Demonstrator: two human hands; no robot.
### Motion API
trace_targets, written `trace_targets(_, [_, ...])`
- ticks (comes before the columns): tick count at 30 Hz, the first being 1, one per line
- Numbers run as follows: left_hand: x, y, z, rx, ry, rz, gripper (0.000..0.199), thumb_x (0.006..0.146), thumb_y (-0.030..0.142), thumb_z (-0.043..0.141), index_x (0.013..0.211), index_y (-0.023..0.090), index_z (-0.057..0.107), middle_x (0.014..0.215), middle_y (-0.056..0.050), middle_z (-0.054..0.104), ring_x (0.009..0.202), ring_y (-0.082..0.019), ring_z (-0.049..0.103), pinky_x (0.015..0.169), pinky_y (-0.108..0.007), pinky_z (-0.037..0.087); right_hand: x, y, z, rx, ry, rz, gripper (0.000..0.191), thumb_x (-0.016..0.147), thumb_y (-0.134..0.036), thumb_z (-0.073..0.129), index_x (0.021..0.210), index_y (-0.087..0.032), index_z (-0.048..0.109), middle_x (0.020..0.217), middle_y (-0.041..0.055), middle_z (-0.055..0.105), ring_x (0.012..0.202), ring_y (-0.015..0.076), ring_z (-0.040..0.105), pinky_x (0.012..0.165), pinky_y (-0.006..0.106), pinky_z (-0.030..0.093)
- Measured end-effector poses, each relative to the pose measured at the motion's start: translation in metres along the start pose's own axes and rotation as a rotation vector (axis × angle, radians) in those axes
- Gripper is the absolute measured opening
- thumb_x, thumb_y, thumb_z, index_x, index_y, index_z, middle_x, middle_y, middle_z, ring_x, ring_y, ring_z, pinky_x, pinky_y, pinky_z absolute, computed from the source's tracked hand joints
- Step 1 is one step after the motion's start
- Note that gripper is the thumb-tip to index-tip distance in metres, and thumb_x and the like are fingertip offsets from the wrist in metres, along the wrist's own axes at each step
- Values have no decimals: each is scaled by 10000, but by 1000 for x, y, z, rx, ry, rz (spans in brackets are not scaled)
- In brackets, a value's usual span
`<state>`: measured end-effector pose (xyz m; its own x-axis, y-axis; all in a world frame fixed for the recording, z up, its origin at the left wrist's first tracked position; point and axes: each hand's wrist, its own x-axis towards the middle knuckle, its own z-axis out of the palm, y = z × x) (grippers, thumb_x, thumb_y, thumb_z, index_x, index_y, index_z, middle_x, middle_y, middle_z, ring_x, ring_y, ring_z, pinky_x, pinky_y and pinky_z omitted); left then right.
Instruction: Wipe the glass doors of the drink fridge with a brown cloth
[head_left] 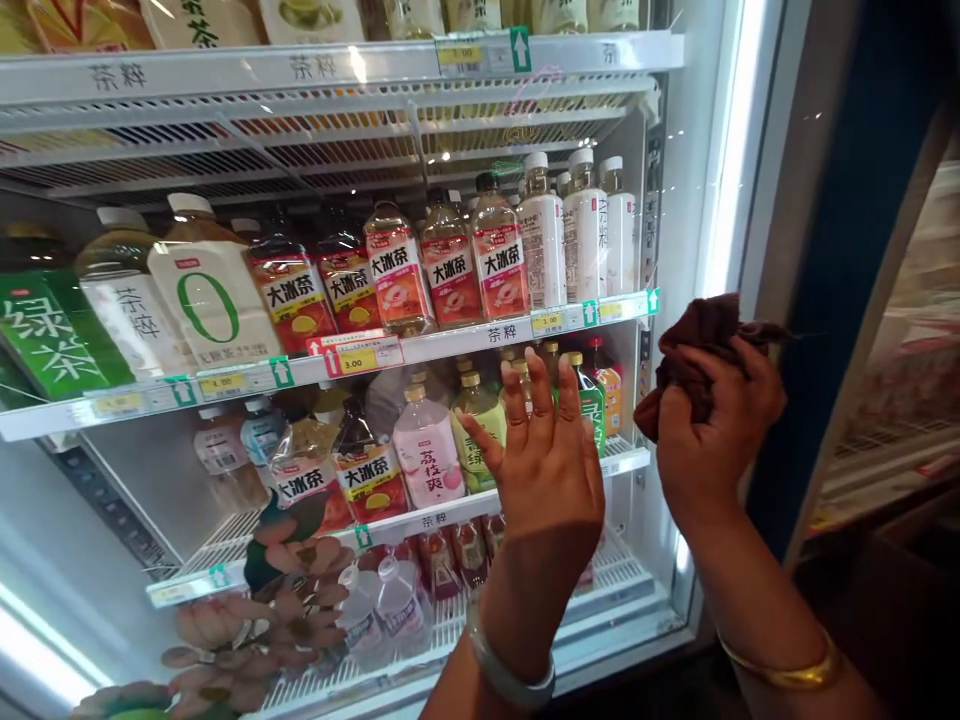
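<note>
My left hand (546,470) is raised with its fingers spread, palm toward the glass door of a drinks fridge. Whether it rests on the glass I cannot tell. A pale bangle (510,670) circles that wrist. Farther right, my right hand (720,430) grips a crumpled dark maroon cloth (697,350) near the fridge's right edge. The cloth bunches above the thumb, and part of it is hidden by the fingers. On the right wrist is a gold bangle (784,675).
Behind the glass, shelves (450,345) hold several bottled teas, among them a large white bottle (214,290) and a pink bottle (426,450). Flower decals (292,590) cover the lower left. A lit strip (739,130) and dark frame (832,250) run along the right.
</note>
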<state>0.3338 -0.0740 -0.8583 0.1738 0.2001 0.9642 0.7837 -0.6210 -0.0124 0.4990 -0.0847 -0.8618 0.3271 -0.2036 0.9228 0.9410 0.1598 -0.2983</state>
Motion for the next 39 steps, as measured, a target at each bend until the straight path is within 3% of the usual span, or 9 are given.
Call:
trace_targets(6, [-7,11,7,-59,-20,62,693,1065,247,437,1716,160,215,1744,-115,335,1693,-207,94,1305,-561,-242,0,-36,-10,108,-229,-201,354,915,-165,647,1240,-279,729,1461,80,647,1479,351,493,1238,634,398])
trace_targets(9, [-12,17,11,-69,-35,88,677,1067,256,439,1707,152,246,1723,-104,387,1691,-203,116,1308,-551,-243,12,-18,-14,126,-274,-281,376,900,-143,658,1235,-298,731,1463,52,653,1495,329,485,1247,598,407])
trace_targets(14, [-19,19,13,-69,-86,162,675,1051,270,462,1693,151,293,1725,-78,392,1693,-195,77,1314,-510,-244,-2,35,-14,-4,-30,6,340,878,-203,636,1192,-271,745,1420,107,653,1370,364,578,1165,687,427])
trace_targets(17, [-22,18,16,-72,-84,172,697,1050,277,471,1703,155,259,1725,-75,389,1693,-196,77,1340,-511,-200,-24,27,-16,-33,-33,50,303,884,-243,630,1166,-250,741,1390,126,647,1348,373,582,1144,690,430])
trace_targets(24, [-21,19,15,-110,-56,156,715,1067,265,441,1720,169,165,1721,-80,385,1685,-202,141,1338,-544,-191,-18,6,-27,85,-237,-207,337,881,-150,626,1160,-291,752,1415,58,651,1454,318,510,1202,557,439])
trace_targets(28, [-22,19,12,-87,-90,169,702,1064,269,441,1715,163,199,1730,-75,372,1689,-181,83,1344,-523,-177,-22,39,-28,-19,-113,-19,306,880,-212,618,1147,-275,755,1395,98,651,1358,341,572,1159,608,426])
trace_targets(31, [-23,18,15,-66,-93,183,664,1061,268,439,1695,144,283,1738,-71,362,1689,-159,5,1339,-505,-196,-37,31,-28,-41,-89,62,295,868,-248,615,1132,-246,746,1368,124,639,1323,356,577,1139,640,416])
trace_targets(35, [-23,17,16,-80,-142,174,682,1046,274,440,1697,142,290,1760,-78,317,1693,-178,-9,1344,-511,-183,-39,-3,-35,51,-269,-108,265,898,-227,589,1102,-272,752,1362,81,649,1389,332,532,1183,596,416])
trace_targets(39, [-20,20,8,-158,-320,115,688,1047,271,374,1718,188,246,1795,-27,213,1698,-209,15,1370,-509,-130,-22,14,-43,134,-400,-248,323,916,-198,605,1168,-337,749,1443,39,641,1408,303,510,1232,581,376])
